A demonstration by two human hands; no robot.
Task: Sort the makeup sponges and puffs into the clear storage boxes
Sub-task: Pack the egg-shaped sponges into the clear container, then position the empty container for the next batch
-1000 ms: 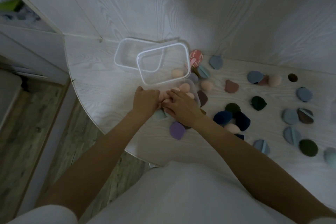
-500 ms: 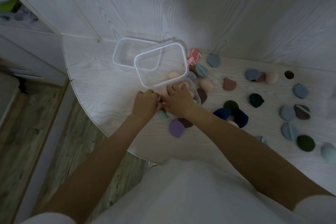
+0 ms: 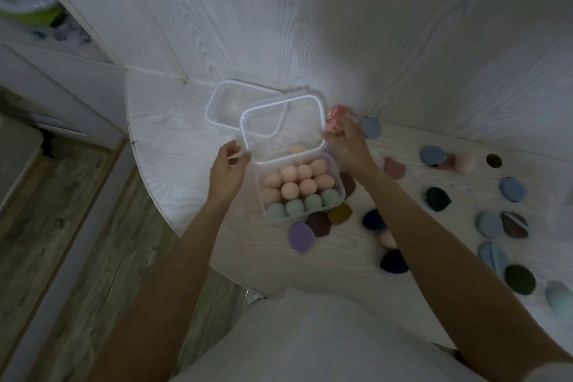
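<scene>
Head: sponge-packed clear box

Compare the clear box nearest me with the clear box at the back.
The near box is packed with peach and green sponges; the back box looks empty. The near box lies partly under the lid; the back box sits behind it, unlidded. Both are clear, rounded rectangles.

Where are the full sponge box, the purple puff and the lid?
sponge box (image 3: 340,183): head view, right wall of the box.
purple puff (image 3: 300,236): head view, middle of its face.
lid (image 3: 280,104): head view, far rim.
</scene>
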